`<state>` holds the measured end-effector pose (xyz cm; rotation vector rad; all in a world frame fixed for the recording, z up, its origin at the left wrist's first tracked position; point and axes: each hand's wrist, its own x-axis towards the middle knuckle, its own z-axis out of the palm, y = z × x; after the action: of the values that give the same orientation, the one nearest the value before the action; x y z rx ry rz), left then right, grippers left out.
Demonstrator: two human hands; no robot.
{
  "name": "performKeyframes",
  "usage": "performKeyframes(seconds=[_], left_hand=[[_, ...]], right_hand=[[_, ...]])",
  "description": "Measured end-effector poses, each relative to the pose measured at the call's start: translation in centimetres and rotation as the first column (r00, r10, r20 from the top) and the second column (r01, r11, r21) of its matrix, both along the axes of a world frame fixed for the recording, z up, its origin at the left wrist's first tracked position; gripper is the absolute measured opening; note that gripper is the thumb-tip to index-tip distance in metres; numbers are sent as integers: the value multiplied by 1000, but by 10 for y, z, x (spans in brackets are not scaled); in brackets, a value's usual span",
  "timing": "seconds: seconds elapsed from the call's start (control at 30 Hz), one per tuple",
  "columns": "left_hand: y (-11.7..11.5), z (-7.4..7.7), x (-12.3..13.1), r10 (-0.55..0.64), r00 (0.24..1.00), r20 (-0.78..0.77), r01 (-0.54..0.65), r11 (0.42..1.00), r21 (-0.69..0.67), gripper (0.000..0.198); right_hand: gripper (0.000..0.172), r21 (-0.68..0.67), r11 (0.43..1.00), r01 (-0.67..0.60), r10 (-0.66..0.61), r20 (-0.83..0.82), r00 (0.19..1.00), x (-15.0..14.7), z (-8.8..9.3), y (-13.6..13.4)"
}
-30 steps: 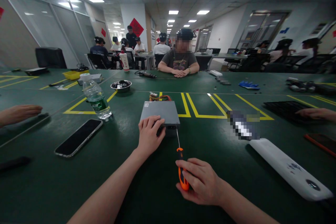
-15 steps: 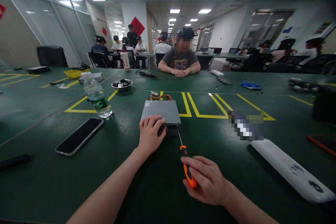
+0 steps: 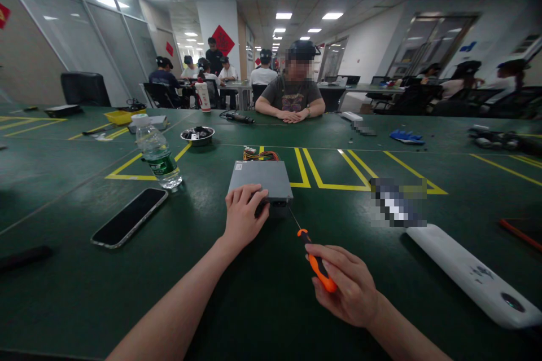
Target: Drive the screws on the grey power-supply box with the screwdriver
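Your left hand (image 3: 245, 217) lies half open over the near left edge of the flat grey metal box (image 3: 265, 175) on the dark green table (image 3: 249, 316) before you, while your right hand (image 3: 349, 285) has its fingers closed round the orange-and-black-handled screwdriver (image 3: 314, 264), its thin shaft reaching towards the box's near right corner, contact unclear.

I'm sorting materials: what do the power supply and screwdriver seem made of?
Power supply: probably sheet metal, matte grey, with flat faces and crisp edges. Screwdriver: pale thin shaft, likely metal; smooth, bright orange-and-black handle, probably plastic, perhaps rubberised.
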<state>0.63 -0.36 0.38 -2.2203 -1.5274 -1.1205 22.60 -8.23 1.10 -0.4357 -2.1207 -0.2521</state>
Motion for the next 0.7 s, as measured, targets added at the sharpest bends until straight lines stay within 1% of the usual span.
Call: performKeyframes(seconds=[0.1, 0.27, 0.33, 0.43, 0.5, 0.6, 0.7], left_hand=[[0, 0, 0, -3, 1000, 3, 3, 1000, 0, 23], [-1, 0, 0, 1, 1000, 0, -1, 1000, -2, 24], [0, 0, 0, 4, 1000, -4, -4, 1000, -1, 23], [0, 0, 0, 8, 1000, -9, -8, 1000, 6, 24], [0, 1, 0, 9, 1000, -12, -9, 1000, 10, 24], [-1, 1, 0, 8, 1000, -13, -8, 1000, 7, 23], [-1, 1, 0, 9, 1000, -10, -9, 1000, 9, 23]], right_hand=[[44, -9, 1000, 1, -1, -9, 1000, 1, 1, 1], [41, 0, 1000, 11, -11, -1, 1000, 2, 0, 1], [34, 17, 1000, 22, -22, 41, 999, 0, -2, -1], [18, 28, 998, 49, -53, 128, 990, -7, -3, -5], [13, 21, 997, 72, -75, 185, 980, -12, -2, -7], [14, -17, 996, 83, -76, 262, 962, -16, 0, -9], [26, -119, 991, 55, -13, 324, 946, -17, 0, -9]])
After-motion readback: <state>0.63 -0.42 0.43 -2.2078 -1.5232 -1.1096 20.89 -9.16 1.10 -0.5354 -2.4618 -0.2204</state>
